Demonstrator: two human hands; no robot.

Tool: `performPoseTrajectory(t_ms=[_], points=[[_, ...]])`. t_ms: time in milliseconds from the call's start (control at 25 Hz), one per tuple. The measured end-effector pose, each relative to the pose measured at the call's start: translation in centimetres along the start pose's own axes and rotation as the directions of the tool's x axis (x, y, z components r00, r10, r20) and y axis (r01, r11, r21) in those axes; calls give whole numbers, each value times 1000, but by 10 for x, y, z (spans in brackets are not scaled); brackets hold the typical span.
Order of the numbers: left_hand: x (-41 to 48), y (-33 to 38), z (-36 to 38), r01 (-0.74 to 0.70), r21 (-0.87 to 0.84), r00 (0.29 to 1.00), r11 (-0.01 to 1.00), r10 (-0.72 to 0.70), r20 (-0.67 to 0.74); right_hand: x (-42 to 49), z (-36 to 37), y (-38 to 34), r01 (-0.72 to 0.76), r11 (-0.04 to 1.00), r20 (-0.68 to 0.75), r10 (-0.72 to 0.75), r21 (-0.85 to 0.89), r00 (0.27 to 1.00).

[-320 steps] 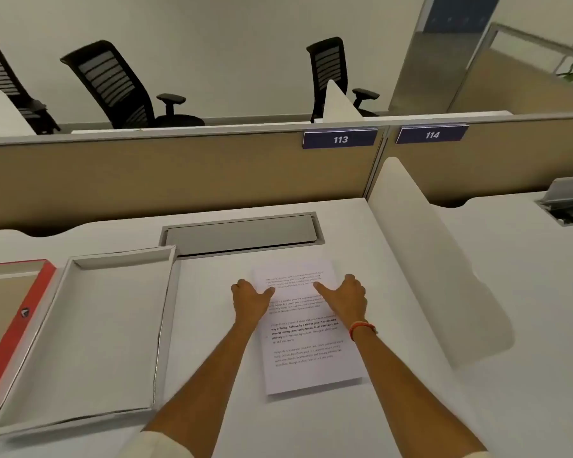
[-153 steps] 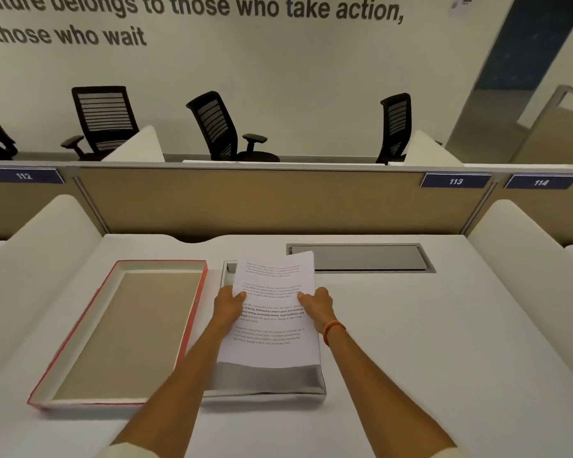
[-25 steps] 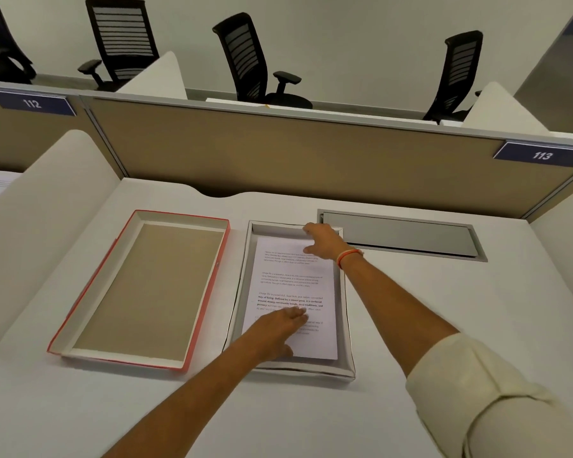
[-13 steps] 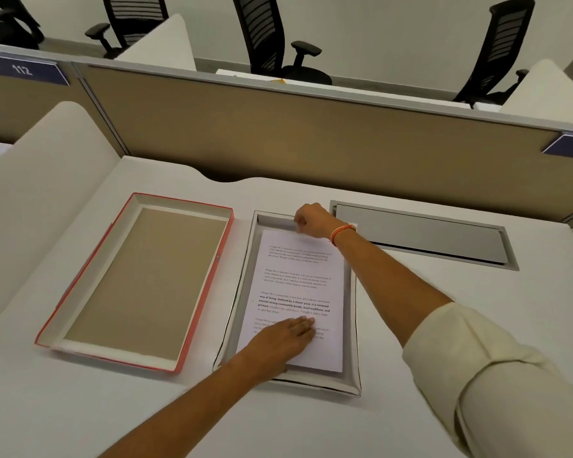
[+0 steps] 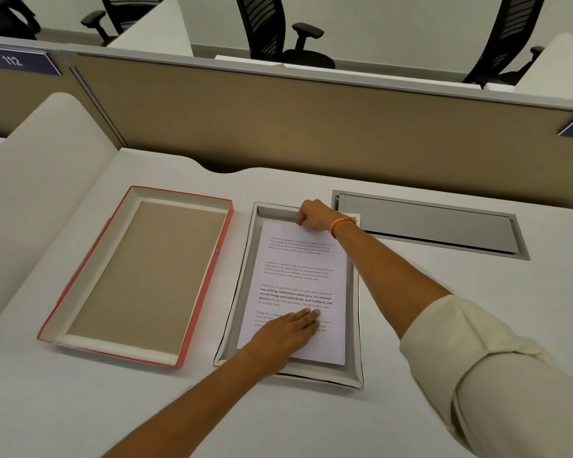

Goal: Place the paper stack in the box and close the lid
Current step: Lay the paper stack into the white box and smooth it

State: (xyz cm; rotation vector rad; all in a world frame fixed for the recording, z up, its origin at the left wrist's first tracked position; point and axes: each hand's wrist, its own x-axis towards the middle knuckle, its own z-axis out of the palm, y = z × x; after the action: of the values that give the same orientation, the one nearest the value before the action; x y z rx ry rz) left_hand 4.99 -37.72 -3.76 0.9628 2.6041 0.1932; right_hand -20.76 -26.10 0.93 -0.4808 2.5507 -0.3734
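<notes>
The paper stack (image 5: 303, 282) lies flat inside the open white box (image 5: 242, 292) on the white worktop (image 5: 444, 325), its printed side up and its near edge close to the box's front wall. The left hand (image 5: 286, 332) rests palm down on the near part of the stack, fingers (image 5: 308, 314) stretched out flat and together, grasping nothing. The right hand (image 5: 315, 214) reaches across to the far end of the box, curled into a loose fist at the top edge of the stack; whether it pinches the sheets or only presses on them I cannot tell. An orange band (image 5: 339, 223) circles that wrist, and a cream sleeve (image 5: 477, 358) is rolled up on the same arm. Just left of the box, apart from it by a narrow gap, lies the red-edged lid (image 5: 139, 276), inside up, showing its brown lining. A grey hatch (image 5: 427, 226) is set into the worktop to the right of the box, beside the right wrist.
</notes>
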Motion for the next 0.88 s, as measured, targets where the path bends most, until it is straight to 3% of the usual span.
performPoseTrajectory(t_ms=[440, 520, 560, 600, 640, 680, 720, 760, 800, 880], points=[[-4, 6, -9, 45, 3, 999, 999, -45, 1, -9, -2, 1, -9, 1000, 33, 8, 28, 999], [-6, 16, -21, 134, -116, 990, 984, -138, -25, -11, -2, 1, -7, 1000, 31, 6, 29, 1000], [-8, 24, -29, 241, -289, 962, 926, -267, -55, -11, -1, 2, -6, 999, 27, 5, 34, 1000], [-11, 35, -39, 367, -531, 889, 764, -457, -42, -12, -1, 3, -5, 999, 24, 4, 45, 1000], [-15, 46, -48, 433, -770, 770, 469, -637, 45, -12, -1, 4, -6, 998, 21, 5, 56, 1000], [-20, 54, -57, 399, -912, 662, 99, -719, 212, -13, 0, 5, -7, 998, 21, 5, 68, 1000], [-26, 60, -64, 281, -927, 618, -248, -692, 373, -12, 0, 5, -9, 997, 21, 7, 80, 1000], [-31, 65, -69, 142, -849, 623, -510, -620, 477, -12, -1, 6, -10, 996, 22, 8, 91, 1000], [-36, 67, -71, 42, -741, 642, -670, -550, 534, -12, -1, 5, -8, 995, 24, 6, 98, 1000], [-39, 67, -75, -49, -596, 662, -802, -473, 581, -12, -2, 4, -5, 994, 29, 2, 106, 1000]])
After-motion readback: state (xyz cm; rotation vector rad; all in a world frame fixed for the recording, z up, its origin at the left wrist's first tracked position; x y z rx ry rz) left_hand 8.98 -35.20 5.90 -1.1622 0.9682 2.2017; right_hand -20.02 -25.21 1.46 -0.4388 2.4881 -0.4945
